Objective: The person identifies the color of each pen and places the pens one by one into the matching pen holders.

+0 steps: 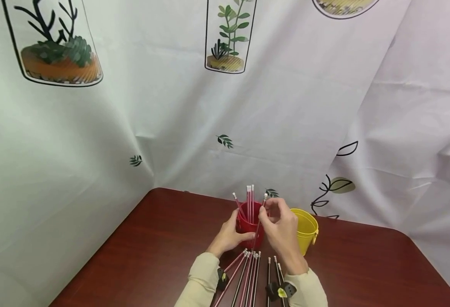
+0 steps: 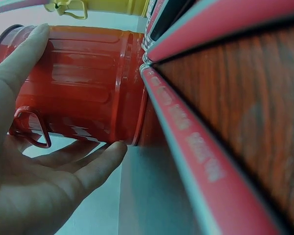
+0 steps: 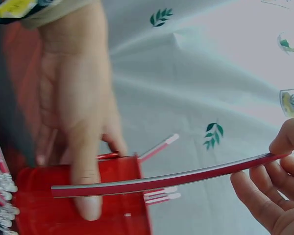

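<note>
Pale sleeves (image 1: pixel 199 277) lie nearest the head camera, over loose pencils (image 2: pixel 186 132) that fan from the foot of the red bucket (image 2: pixel 83 83) toward the near edge of the bench (image 1: pixel 163 238). The bucket stands by the back edge; the left grip (image 1: pixel 226 236) curves round it, thumb on one side, fingers on the other. The right grip (image 1: pixel 282 221) pinches a red pencil (image 3: pixel 152 183) near its white-tipped top.

What matters most, I judge, is how that pencil's long axis meets the bucket's mouth: it slants down and slightly left from the fingers, passing outside the near wall, its lower end below the rim. Left thumb and pencil cross in view; whether they touch I cannot tell.

Other pencils (image 1: pixel 249 204) stand inside, their lower ends hidden. The yellow bucket (image 1: pixel 304 243), toward the bench's right edge, is partly covered by the right grip. The frame cuts off the near edge; the right wrist view blurs the left grip.
</note>
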The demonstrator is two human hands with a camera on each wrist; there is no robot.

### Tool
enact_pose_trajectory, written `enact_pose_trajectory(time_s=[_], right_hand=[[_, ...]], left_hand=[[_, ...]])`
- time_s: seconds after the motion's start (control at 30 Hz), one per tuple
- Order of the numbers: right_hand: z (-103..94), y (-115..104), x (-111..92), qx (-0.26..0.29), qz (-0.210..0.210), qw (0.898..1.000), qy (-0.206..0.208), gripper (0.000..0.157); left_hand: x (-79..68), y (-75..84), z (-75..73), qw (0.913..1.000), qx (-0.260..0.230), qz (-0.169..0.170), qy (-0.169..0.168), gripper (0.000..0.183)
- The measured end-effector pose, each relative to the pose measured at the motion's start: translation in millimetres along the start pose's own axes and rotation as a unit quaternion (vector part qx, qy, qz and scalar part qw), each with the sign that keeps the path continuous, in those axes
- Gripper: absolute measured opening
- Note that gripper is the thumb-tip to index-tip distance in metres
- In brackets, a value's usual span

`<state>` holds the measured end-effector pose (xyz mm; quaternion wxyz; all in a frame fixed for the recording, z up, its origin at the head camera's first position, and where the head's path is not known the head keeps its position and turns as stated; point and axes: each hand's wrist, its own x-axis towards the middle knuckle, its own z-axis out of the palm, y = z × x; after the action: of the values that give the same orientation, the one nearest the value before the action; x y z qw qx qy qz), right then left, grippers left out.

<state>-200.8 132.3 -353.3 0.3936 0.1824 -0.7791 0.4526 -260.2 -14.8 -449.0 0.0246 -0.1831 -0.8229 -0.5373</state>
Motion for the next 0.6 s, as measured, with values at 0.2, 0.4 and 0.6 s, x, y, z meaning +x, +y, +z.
enact_pose_trajectory(time_s=[0.2, 0.4, 0.6], right_hand=[[-4.1, -6.4, 21.7, 0.021, 0.0, 1.0, 0.001, 0.013], [-6.8, -9.9, 38.5, 0.015, -0.013, 1.0, 0.017, 0.012], [-10.8, -12.6, 54.9, 0.008, -0.023, 0.999, 0.029, 0.012]], left_hand=[[1.2, 1.8, -0.7, 1.0, -0.005, 0.001, -0.002, 0.083], [-1.1, 3.2, -0.1, 0.9999, -0.015, -0.006, -0.004, 0.087], [-2.4, 2.8, 1.0, 0.9998, -0.016, -0.012, -0.001, 0.087]])
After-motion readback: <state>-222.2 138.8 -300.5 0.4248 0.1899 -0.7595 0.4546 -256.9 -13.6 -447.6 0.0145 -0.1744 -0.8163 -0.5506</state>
